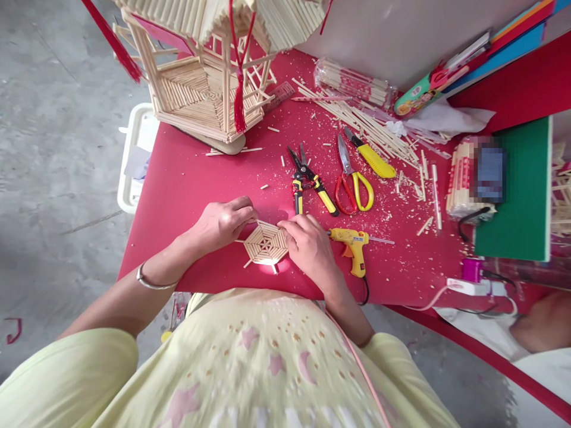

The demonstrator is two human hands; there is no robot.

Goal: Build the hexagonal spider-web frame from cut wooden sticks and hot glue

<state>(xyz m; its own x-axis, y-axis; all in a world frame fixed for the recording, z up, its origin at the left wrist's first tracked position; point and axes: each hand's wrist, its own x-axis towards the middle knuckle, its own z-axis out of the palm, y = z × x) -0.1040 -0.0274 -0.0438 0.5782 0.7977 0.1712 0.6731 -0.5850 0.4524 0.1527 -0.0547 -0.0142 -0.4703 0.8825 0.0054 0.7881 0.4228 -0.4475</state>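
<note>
Near the front edge of the red table lies a hexagonal lattice of wooden sticks (266,245), woven like a web, with stick ends poking out past its rim. My left hand (226,222) pinches at its upper left corner, fingers closed. At its upper right side, my right hand (307,241) has bent fingers pressed on the edge. Just right of that hand lies a yellow glue gun (355,246) with a glue stick in its back. Yellow-and-black cutting pliers (312,181) rest above the right hand.
A stick-built pavilion (209,89) with red tassels stands at the back left. Scissors (354,178), a yellow utility knife (375,159) and loose sticks (366,122) lie behind the glue gun among wood scraps. A power strip (476,287) sits right; another person's arm (542,321) shows beyond.
</note>
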